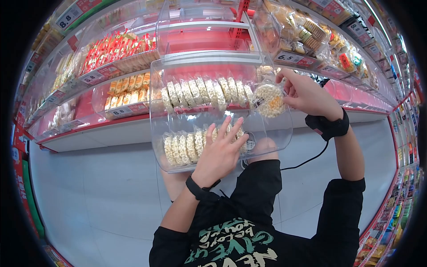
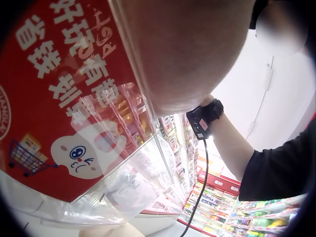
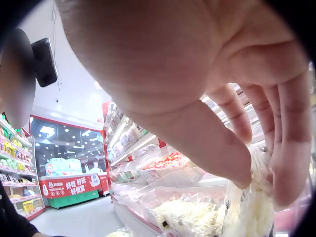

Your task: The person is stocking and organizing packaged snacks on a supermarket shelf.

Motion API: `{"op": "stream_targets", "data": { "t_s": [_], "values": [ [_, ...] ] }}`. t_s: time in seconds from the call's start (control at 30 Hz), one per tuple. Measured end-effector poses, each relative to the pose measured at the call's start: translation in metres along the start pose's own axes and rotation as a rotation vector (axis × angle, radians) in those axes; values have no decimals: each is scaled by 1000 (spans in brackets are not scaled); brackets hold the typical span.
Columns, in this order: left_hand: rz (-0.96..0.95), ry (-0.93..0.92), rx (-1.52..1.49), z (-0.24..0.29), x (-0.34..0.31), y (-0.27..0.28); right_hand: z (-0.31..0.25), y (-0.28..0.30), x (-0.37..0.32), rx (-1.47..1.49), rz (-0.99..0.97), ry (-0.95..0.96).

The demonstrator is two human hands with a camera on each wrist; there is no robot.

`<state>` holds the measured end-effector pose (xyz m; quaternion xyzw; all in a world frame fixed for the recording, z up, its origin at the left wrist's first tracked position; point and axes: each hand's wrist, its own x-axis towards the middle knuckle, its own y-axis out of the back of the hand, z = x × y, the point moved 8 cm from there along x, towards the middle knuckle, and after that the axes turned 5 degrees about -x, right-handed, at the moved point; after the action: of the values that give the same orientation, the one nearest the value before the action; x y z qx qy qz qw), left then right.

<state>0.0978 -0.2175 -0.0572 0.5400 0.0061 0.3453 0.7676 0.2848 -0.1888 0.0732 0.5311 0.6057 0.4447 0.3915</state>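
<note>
My right hand (image 1: 307, 94) pinches a round, clear-wrapped puffed rice cake (image 1: 269, 101) between thumb and fingers, over the right side of a clear plastic bin (image 1: 271, 131). The cake's flat face with a label shows in the head view; in the right wrist view, the thumb and fingertips grip its wrapper (image 3: 252, 210). My left hand (image 1: 218, 153) lies with spread fingers over the front row of wrapped rice cakes (image 1: 181, 147), hiding part of it. Behind it, a second row of rice cakes (image 1: 200, 92) stands on edge in the bin.
Shelves with red-wrapped snacks (image 1: 118, 51) and orange packs (image 1: 126, 91) stand to the left. Bagged biscuits (image 1: 307, 29) fill bins at the upper right. A black cable (image 1: 307, 161) hangs from the right wrist camera. A red sign (image 2: 54, 84) is close to the left wrist camera.
</note>
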Motion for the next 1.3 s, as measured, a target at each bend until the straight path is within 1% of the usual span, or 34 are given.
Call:
{"op": "stream_targets", "data": {
  "t_s": [0.03,0.13,0.23,0.33,0.37,0.43,0.53,0.63,0.73,0.77,0.87,0.97,1.07,1.17,1.27,1.3],
  "values": [
    [-2,0,1,0,0,0,-1,-3,-2,26,-50,2],
    [-10,-1,4,2,1,2,-4,-12,-3,37,-77,51],
    [-11,-1,2,2,1,3,-11,-14,-4,100,-26,6],
    [-8,2,3,2,1,3,-25,-27,-11,131,40,50],
    [-8,2,4,2,1,2,-21,-38,-16,82,81,72],
    [-7,7,8,2,1,3,-27,-57,-33,-52,241,77],
    [-14,9,-2,3,2,2,-35,-89,-50,59,334,-22],
    [-24,10,5,3,3,2,-30,-132,-56,116,192,-7],
    [-28,6,7,3,2,2,-19,-146,-57,110,59,17],
    [-26,2,7,3,3,2,-17,-149,-56,102,21,29],
    [-14,8,11,2,3,2,-17,-144,-52,178,47,80],
    [-17,5,3,2,3,3,-6,-135,-45,307,141,-168],
    [-14,1,4,2,2,3,-9,-130,-42,249,288,-171],
    [-34,8,3,3,4,3,-4,-140,-40,228,156,-159],
    [-30,13,1,3,4,3,8,-137,-44,288,201,-138],
    [-22,11,-2,3,4,4,10,-132,-46,351,239,-151]
  ]
}}
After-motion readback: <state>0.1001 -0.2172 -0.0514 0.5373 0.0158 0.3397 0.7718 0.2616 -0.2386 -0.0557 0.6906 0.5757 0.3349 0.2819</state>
